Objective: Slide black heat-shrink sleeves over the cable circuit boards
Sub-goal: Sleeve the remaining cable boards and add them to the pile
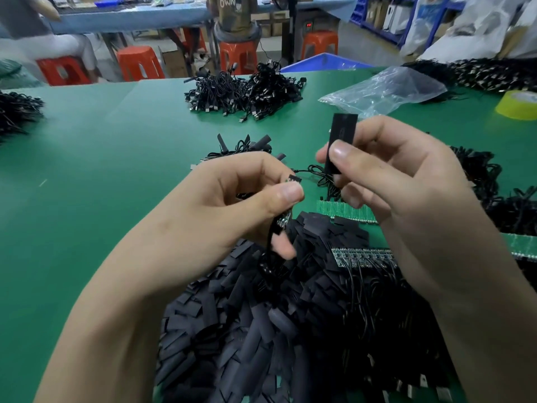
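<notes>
A: quick q, what's the person looking like here?
B: tbh just arms n hands are showing. the left forearm (130,286) and right forearm (470,292) are running bare up from the bottom edge.
A: and the hands?
B: left hand (241,199) n right hand (401,175) are going bare too, w/ the left thumbnail (289,194) and right thumbnail (338,151) looking short, rounded and plain, catching a bit of light.
</notes>
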